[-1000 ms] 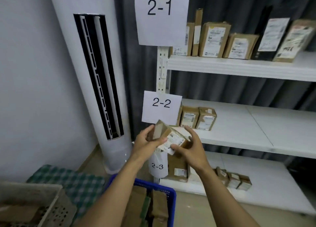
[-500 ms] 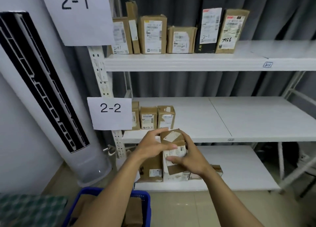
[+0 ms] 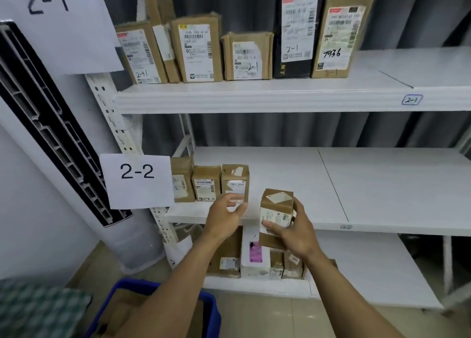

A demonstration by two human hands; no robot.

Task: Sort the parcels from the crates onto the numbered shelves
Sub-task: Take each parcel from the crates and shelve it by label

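- Right hand (image 3: 295, 233) grips a small brown cardboard parcel (image 3: 276, 210) at the front edge of the white 2-2 shelf (image 3: 382, 185); left hand (image 3: 224, 218) hangs spread, holding nothing.
- Three brown parcels (image 3: 206, 185) stand there already; more seem to wait in the blue plastic crate (image 3: 209, 309).

Bare forearms (image 3: 178, 284), left hand (image 3: 224, 216), right hand (image 3: 297, 233)

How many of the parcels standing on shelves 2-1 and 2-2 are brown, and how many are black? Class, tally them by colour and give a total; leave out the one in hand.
Brown parcels: 8
Black parcel: 1
Total: 9
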